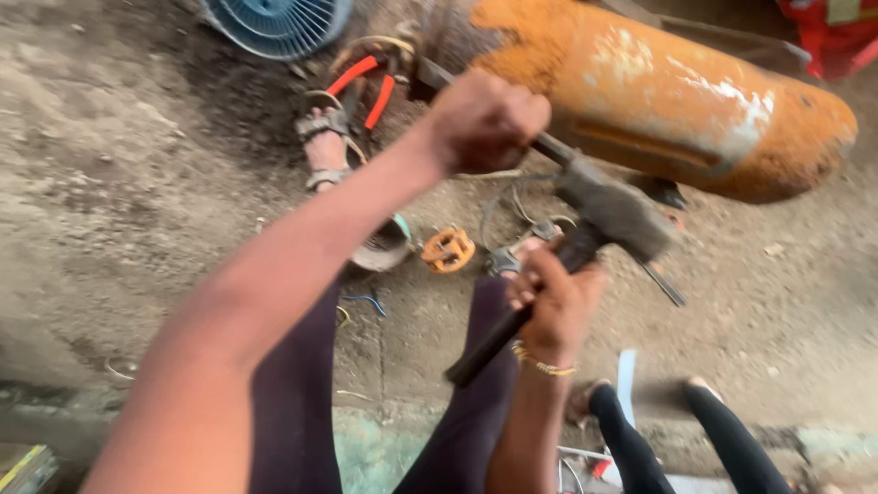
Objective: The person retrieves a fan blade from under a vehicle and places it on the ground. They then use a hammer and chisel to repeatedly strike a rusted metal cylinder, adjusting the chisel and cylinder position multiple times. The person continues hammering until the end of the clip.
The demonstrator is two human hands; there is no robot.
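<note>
While the left hand is clenched around a dark metal rod, the right hand grips a hammer by its handle, its head just above the fist, touching the rod below the left fist

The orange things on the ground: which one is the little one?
The small orange metal piece with holes, lying on the dirt just left of the right hand. The other orange thing is the big rusty tank lying on its side behind the hammer.

cylinder behind hammer, fan far left, pliers between
</note>
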